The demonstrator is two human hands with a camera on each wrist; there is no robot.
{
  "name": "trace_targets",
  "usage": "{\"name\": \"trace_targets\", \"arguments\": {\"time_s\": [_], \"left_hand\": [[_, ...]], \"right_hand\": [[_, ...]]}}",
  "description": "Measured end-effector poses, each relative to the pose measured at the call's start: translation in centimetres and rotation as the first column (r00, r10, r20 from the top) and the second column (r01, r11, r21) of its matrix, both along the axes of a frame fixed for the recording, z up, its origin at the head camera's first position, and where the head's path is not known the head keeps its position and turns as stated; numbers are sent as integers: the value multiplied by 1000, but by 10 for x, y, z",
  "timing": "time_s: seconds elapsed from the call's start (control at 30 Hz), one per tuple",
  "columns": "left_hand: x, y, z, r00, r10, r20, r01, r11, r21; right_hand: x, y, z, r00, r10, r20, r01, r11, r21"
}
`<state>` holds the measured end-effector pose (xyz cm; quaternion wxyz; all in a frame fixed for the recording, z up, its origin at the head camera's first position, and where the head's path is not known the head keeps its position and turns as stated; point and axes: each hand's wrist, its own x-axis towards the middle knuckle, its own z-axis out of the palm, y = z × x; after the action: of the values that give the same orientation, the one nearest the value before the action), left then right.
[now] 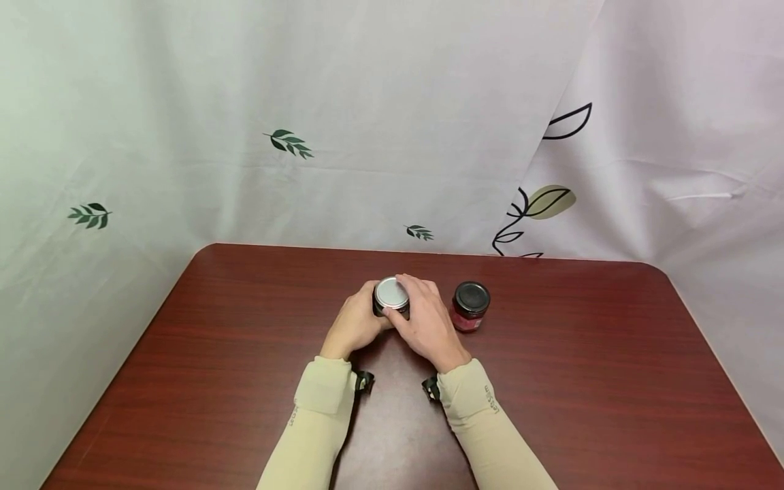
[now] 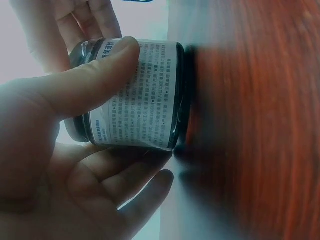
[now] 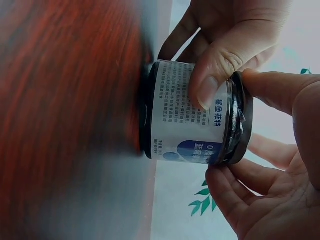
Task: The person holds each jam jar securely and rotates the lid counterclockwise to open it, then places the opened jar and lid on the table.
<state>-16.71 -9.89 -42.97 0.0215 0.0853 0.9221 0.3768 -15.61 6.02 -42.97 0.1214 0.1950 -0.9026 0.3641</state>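
A small jar (image 3: 182,125) with a dark body, a white printed label and a lid (image 1: 392,292) that looks silvery from above stands upright between both hands, its base right at the tabletop. My left hand (image 1: 355,322) grips the body from the left; its thumb (image 2: 100,80) lies across the label in the left wrist view. From the right, my right hand (image 1: 429,325) holds the lid, thumb on the near side and fingertips on the far rim. A second jar (image 1: 470,306), dark-lidded with a red label, stands just right of the right hand.
The reddish-brown wooden table (image 1: 245,381) has rounded far corners. Behind and beside it hangs a pale cloth (image 1: 367,102) with printed leaves. Dark straps (image 1: 364,382) show at both wrists, below pale sleeves (image 1: 315,422).
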Motion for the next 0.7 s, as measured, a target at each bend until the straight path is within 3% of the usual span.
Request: {"name": "trace_targets", "arguments": {"time_s": [0.7], "left_hand": [[0,0,3,999,14,-50,-14,1000,12]], "right_hand": [[1,-3,0,999,-32,-21,31,998,-48]]}}
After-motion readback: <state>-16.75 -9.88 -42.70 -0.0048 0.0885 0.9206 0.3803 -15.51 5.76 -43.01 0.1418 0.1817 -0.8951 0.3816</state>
